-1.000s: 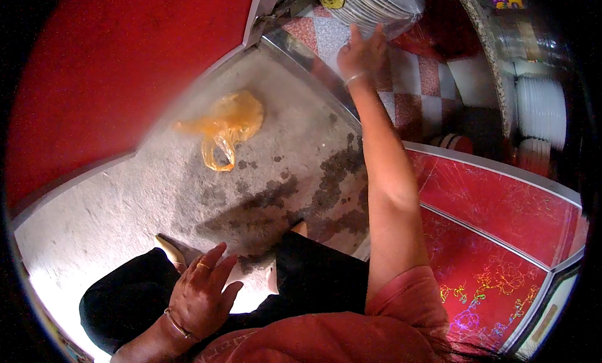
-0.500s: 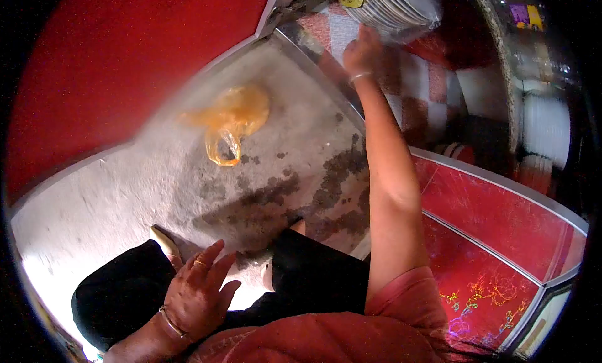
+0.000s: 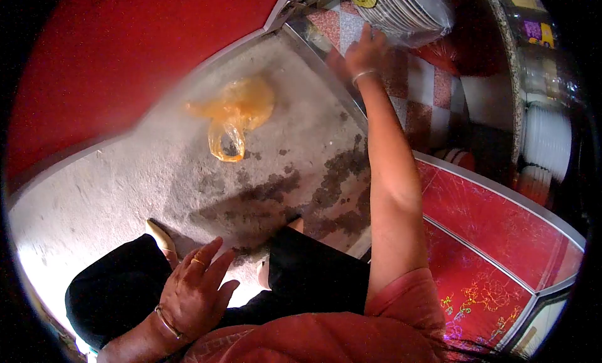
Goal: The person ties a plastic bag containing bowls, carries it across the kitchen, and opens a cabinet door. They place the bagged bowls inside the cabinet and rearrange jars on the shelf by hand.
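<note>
Your empty right hand (image 3: 367, 54), fingers spread, is near pale, round, stacked, plastic-wrapped plates (image 3: 402, 10). Your left hand (image 3: 193, 291), loosely uncurled, is empty.

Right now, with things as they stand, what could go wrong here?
The right hand is close to the plastic-wrapped stack of plates, so a knock might shift it. The dark patches on the floor may be slippery if wet. The orange bag lying there could slide underfoot.

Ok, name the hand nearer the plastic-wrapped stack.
The right hand, at the end of the outstretched arm; the left hand is held back near the black trousers.
</note>
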